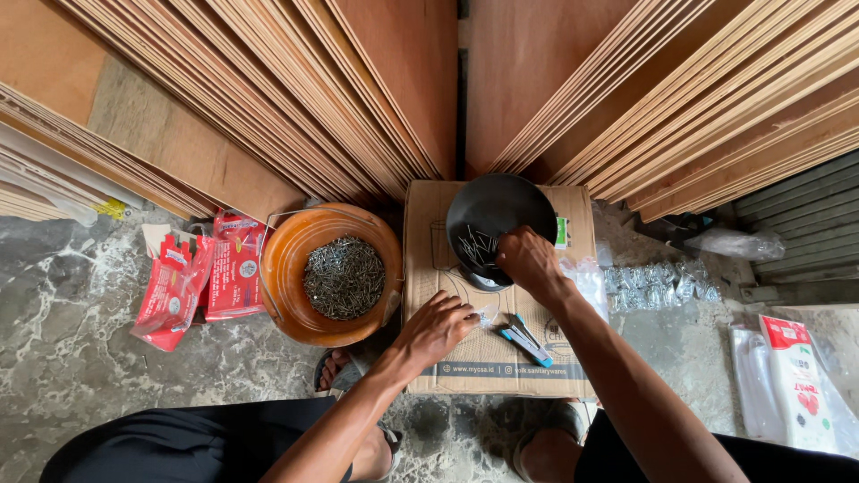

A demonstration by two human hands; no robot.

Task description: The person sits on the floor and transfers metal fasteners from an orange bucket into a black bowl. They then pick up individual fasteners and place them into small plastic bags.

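A black bowl [501,210] with several small nails in it stands on a cardboard box [429,268]. My right hand [530,261] reaches into the bowl's near side, fingers bunched over the nails. My left hand [436,329] rests on the box top, fingertips pinching a small clear plastic bag [486,313]. A stapler with blue trim [524,342] lies on the box just right of my left hand. Left of the box, an orange bucket [295,268] holds a heap of dark nails [344,278].
Stacks of plywood sheets [358,89] lean behind the box and bucket. Red packets [201,273] lie on the stone floor to the left. A strip of small clear filled bags [658,284] and white-red packages [796,380] lie to the right. My feet in sandals [344,368] are below the box.
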